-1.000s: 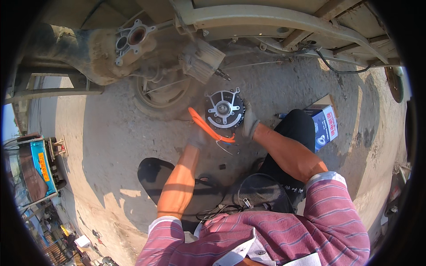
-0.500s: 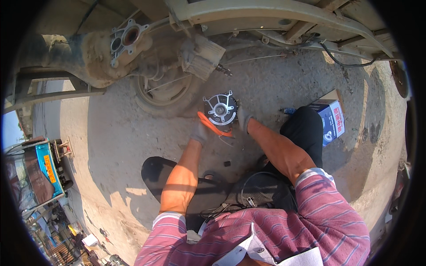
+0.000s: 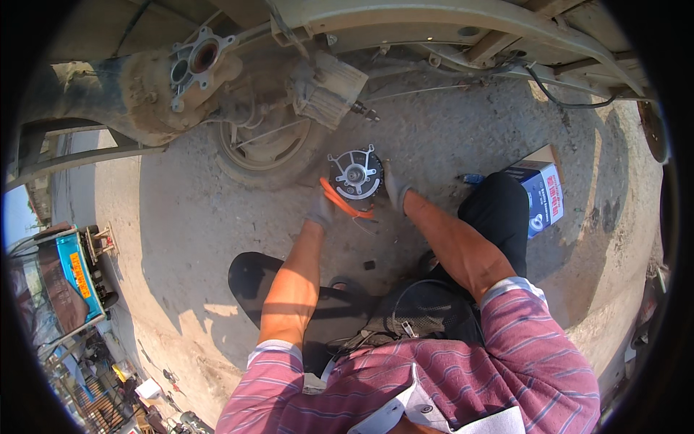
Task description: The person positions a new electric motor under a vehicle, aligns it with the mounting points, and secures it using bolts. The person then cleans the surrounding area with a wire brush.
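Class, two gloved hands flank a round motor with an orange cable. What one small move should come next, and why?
Perhaps raise the motor slightly toward the flange at upper left: the left hand and right hand are at its sides, and the flange looks uncovered, with nothing fitted over it.

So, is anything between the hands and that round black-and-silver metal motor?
Yes: a bundled orange cable shows between the left hand and the motor, at its lower left. Nothing visible blocks the right hand.
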The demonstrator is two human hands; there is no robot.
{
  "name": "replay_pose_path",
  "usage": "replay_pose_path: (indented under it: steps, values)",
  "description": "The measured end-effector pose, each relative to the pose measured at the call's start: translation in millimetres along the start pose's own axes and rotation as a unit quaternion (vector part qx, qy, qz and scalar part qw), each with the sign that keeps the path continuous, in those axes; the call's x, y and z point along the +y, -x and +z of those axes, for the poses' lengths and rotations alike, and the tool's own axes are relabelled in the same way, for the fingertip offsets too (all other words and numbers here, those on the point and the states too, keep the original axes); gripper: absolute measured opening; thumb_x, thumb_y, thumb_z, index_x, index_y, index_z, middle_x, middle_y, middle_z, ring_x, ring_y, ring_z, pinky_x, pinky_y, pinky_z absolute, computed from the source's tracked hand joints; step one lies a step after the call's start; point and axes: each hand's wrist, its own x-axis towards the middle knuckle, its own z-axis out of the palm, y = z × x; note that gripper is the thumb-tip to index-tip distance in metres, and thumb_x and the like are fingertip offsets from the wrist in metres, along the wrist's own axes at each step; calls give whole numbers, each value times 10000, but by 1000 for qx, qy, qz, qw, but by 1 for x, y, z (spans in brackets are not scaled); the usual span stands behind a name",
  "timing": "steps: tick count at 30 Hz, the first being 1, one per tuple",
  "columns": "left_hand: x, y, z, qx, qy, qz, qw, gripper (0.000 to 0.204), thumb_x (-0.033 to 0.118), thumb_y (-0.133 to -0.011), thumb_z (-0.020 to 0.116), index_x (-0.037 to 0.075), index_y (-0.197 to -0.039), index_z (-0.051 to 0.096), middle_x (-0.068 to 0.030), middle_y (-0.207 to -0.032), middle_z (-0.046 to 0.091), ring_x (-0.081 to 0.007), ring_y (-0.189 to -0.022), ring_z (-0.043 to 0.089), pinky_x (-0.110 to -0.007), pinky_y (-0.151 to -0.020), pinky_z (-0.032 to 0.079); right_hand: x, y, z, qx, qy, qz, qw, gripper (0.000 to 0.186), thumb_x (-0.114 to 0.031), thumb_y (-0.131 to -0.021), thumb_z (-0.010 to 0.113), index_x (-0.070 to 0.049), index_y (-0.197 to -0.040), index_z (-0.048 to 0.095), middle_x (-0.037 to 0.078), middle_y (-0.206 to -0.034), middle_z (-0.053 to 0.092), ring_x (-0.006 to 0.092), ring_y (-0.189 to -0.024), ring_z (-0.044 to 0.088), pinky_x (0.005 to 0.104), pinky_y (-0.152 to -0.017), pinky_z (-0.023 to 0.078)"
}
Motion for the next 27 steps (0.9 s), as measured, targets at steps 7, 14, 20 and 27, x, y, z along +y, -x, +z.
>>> replay_pose_path:
  steps: [7,14,20,27]
  values:
    - [24,27,-35,195,-68,-1,978,375,306,-1075,658,83,-1372,707,-107,-1307,767,-245,-1163,735,-425,-962,607,-55,10,-22,215,252,-226,916,539,-485,-1041,576,-3,-1200,758,166,-1145,762,288,-1018,691,437,-895,534]
    - [-3,97,-52,32,-576,-169,799,296,252,-1040,651,14,-1157,782,-104,-1002,818,-183,-795,771,-328,-722,604,-153,130,-17,58,181,-239,952,554,-485,-1045,638,2,-1297,713,106,-1184,755,198,-978,727,355,-884,567]
    - [-44,143,19,-110,-814,-110,559,568,558,-892,771,35,-1109,806,-196,-1087,805,-361,-1047,767,-472,-922,585,-165,194,12,-61,290,-430,853,527,-448,-1100,569,23,-1266,737,141,-1105,787,206,-999,775,318,-829,627]
    - [-90,148,35,-202,-816,-77,536,458,479,-858,758,96,-1101,821,-207,-1107,792,-411,-1062,754,-507,-934,587,-187,199,-29,-76,163,-436,882,585,-466,-1135,506,22,-1412,671,173,-1246,770,252,-1068,773,410,-992,617]
